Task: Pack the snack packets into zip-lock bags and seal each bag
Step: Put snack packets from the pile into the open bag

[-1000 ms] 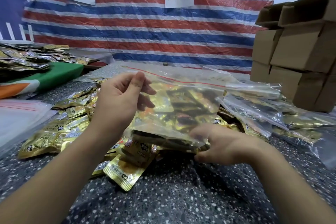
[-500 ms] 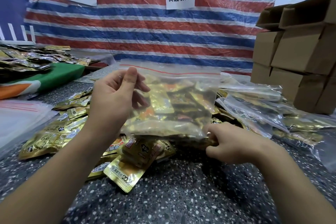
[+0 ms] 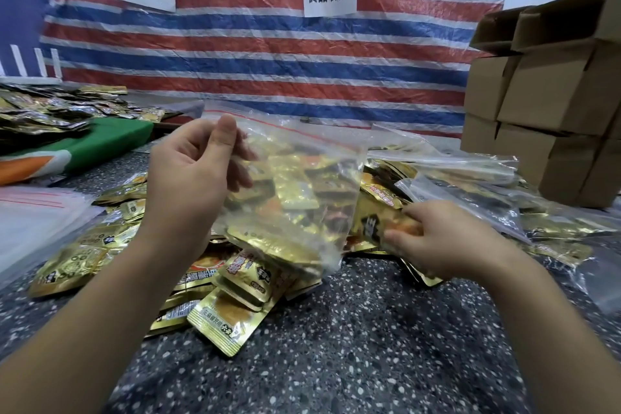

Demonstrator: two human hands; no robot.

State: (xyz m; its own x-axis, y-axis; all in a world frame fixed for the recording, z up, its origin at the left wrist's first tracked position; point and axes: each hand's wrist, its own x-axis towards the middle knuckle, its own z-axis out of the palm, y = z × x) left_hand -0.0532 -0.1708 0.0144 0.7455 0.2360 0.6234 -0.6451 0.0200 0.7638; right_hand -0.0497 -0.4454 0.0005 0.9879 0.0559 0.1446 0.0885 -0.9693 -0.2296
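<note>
My left hand (image 3: 191, 175) pinches the top left edge of a clear zip-lock bag (image 3: 295, 191) and holds it up over the table. The bag has a red seal line and is partly filled with gold snack packets. To its right, my right hand (image 3: 433, 239) grips a gold snack packet (image 3: 376, 215) in the loose pile just beside the bag's lower right corner. More loose gold packets (image 3: 232, 309) lie under and in front of the bag.
Filled zip-lock bags (image 3: 470, 185) lie at the right, in front of stacked cardboard boxes (image 3: 551, 94). Flat empty bags (image 3: 37, 218) sit at the left edge. A second heap of packets (image 3: 50, 111) lies on the far left table. Striped tarp hangs behind.
My right hand left the bag's bottom, moved right and took hold of a loose packet. My left hand raised the bag slightly and it now hangs from that hand alone.
</note>
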